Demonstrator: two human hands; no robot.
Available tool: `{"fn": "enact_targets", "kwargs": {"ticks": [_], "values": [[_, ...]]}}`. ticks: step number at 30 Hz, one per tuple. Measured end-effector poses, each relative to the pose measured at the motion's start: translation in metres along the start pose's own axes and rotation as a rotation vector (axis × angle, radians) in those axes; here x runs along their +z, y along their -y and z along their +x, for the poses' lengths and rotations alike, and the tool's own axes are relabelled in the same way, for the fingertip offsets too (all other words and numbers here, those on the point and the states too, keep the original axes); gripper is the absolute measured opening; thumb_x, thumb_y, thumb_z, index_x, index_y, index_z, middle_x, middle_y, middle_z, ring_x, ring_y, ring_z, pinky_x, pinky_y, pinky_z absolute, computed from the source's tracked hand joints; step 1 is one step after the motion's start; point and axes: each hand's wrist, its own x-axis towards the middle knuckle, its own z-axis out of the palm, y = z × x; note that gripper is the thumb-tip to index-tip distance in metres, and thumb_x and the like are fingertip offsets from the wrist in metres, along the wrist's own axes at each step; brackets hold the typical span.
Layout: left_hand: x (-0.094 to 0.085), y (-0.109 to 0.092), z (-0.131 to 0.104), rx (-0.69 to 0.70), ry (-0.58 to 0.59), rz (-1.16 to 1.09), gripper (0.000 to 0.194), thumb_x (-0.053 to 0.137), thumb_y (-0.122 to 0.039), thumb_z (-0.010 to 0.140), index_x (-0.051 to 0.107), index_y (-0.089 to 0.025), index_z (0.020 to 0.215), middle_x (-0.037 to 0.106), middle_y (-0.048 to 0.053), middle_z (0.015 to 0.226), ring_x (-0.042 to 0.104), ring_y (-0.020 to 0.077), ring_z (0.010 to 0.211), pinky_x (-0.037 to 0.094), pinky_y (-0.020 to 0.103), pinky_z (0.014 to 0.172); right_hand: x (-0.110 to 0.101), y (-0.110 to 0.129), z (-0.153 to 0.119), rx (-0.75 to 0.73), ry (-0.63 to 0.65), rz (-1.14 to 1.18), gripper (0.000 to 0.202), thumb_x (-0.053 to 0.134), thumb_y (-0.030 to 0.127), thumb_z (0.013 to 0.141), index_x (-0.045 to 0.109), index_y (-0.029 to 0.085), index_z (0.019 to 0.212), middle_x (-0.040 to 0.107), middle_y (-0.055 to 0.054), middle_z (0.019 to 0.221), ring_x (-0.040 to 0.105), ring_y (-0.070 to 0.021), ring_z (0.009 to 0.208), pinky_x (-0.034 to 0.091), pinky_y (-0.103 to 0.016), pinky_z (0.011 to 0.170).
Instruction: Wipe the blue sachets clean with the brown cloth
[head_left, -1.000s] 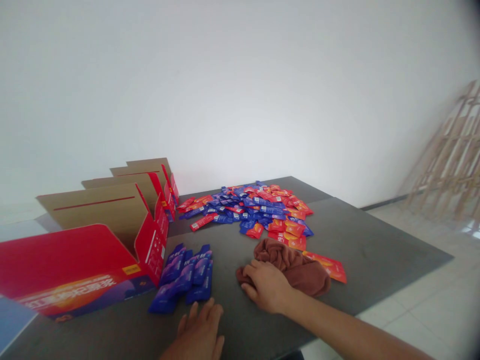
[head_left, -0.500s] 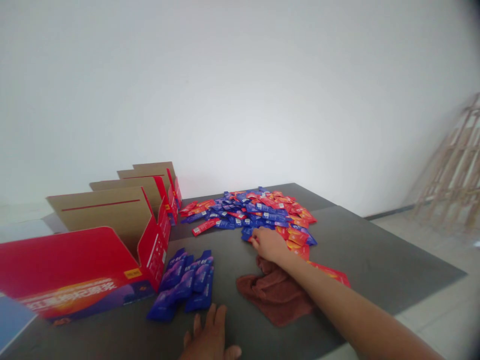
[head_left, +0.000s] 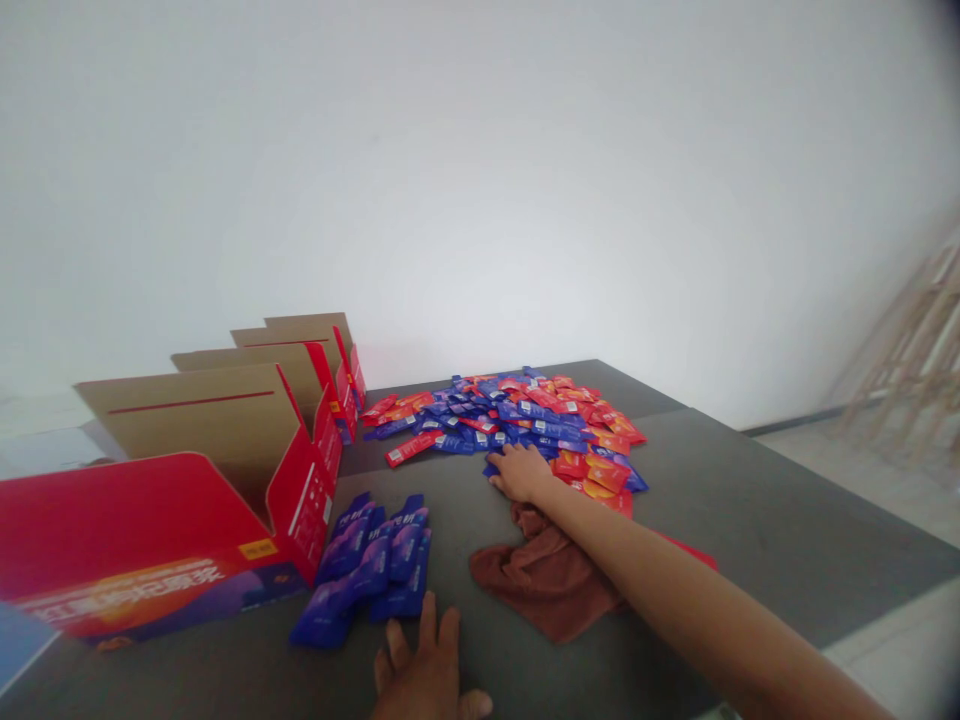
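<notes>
My left hand [head_left: 424,665] is at the bottom centre with its fingers spread over the dark table [head_left: 750,500], just below a small group of blue sachets [head_left: 371,560]. Nothing is in it. My right hand [head_left: 519,472] reaches to the near edge of a large pile of red and blue sachets [head_left: 480,410], its fingers apart over a blue sachet there. Whether the fingertips touch it is hard to tell. Under my right forearm lies a crumpled brown cloth [head_left: 547,580], with red sachets partly hidden behind the arm.
Open red cardboard boxes [head_left: 142,530] with raised brown flaps stand in a row along the left side. A white wall [head_left: 480,180] rises behind the table. At the far right, a wooden rack [head_left: 919,345] stands on the floor.
My right hand's fingers have gone from curled to more spread, over nearly the same spot. My left hand has shifted slightly right. The view has moved a little.
</notes>
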Motion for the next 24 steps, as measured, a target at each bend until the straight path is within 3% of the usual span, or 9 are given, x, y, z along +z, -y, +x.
{"fn": "enact_targets", "kwargs": {"ticks": [8,17,24], "values": [[0.003,-0.013,0.008,-0.074,-0.015,0.008,0.083,0.063,-0.025,0.065,0.025,-0.025,0.139,0.004,0.009,0.153,0.012,0.0483,0.132,0.023,0.061,0.101,0.007,0.011,0.000,-0.005,0.017,-0.082,0.033,0.052,0.032,0.089,0.052,0.015,0.117,0.055,-0.009,0.115,0.057,-0.0202,0.097,0.049,-0.041,0.081],[0.001,0.014,0.005,0.109,-0.087,-0.075,0.072,0.054,-0.035,0.072,0.024,-0.026,0.138,0.005,0.011,0.153,0.017,0.0406,0.134,0.021,0.058,0.103,0.001,0.019,0.016,-0.015,0.056,-0.119,0.032,0.052,0.032,0.089,0.053,0.016,0.117,0.055,-0.009,0.116,0.056,-0.0200,0.098,0.049,-0.041,0.081],[0.005,0.015,0.008,0.130,-0.104,-0.077,0.070,0.054,-0.041,0.074,0.026,-0.026,0.136,0.007,0.014,0.152,0.018,0.0411,0.133,0.020,0.061,0.102,0.002,0.021,0.021,-0.015,0.095,-0.143,0.032,0.052,0.032,0.089,0.052,0.015,0.117,0.055,-0.009,0.116,0.056,-0.0202,0.098,0.049,-0.041,0.081]]}}
